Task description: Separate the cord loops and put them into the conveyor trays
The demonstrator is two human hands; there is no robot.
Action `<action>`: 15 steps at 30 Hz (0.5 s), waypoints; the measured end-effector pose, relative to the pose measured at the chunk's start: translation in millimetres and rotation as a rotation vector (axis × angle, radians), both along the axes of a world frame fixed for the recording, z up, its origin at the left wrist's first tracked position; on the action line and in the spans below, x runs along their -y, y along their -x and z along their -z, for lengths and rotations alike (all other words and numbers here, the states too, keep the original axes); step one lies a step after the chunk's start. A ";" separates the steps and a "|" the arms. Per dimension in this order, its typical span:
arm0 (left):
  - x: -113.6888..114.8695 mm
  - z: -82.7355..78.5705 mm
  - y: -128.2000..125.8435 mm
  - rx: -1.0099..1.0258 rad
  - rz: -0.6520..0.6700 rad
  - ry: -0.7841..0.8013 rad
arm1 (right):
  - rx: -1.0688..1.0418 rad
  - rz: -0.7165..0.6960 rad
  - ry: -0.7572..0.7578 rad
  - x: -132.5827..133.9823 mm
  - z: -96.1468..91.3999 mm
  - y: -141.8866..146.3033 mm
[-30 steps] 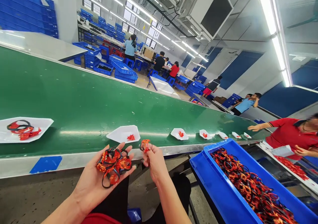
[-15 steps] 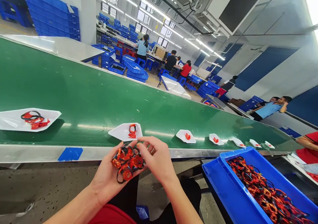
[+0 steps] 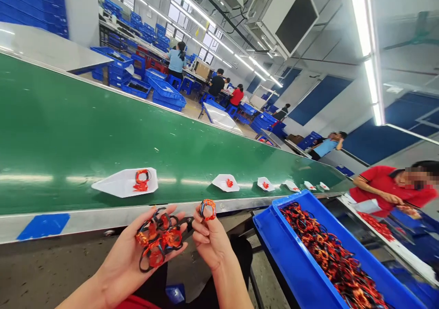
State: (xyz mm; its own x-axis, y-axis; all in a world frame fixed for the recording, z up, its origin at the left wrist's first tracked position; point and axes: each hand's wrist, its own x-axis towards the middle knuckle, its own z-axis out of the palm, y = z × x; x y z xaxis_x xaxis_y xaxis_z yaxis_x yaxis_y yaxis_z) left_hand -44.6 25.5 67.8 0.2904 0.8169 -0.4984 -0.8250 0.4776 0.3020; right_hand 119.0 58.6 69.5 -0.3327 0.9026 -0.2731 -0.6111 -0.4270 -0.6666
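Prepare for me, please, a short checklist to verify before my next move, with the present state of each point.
1. Right hand grips one orange-and-black ring: ok, pinched at the fingertips.
2. Left hand supports the orange-and-black bunch of rings: ok, palm up.
3. Exact count in that bunch: cannot tell, they overlap.
4. White pointed tray nearest the left hand contains a ring and red pieces: ok.
5. Next white tray to the right contains a ring: not ok, only red pieces show.

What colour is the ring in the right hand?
The ring is orange-red and dark; see the head view.
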 end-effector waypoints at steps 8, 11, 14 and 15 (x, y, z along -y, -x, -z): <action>-1.1 5.1 0.0 -0.020 0.009 -0.013 | -0.132 0.019 0.079 0.9 20.3 -12.5; -0.4 2.8 -0.5 -0.011 0.002 -0.017 | -0.022 0.022 0.041 1.5 22.3 -11.4; -0.3 0.5 -1.6 -0.005 -0.007 0.000 | 0.453 0.123 -0.183 -8.4 20.8 -12.5; -0.4 -0.1 -2.0 -0.004 -0.009 0.007 | 0.626 0.176 -0.265 -16.1 19.4 -14.6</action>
State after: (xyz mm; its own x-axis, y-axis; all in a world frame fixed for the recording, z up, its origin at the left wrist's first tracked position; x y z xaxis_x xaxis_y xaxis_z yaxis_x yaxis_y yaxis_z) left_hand -42.6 25.9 68.0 0.2810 0.8161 -0.5050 -0.8282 0.4721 0.3020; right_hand 133.5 74.7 50.1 -0.0278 0.9912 -0.1294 -0.1240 -0.1319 -0.9835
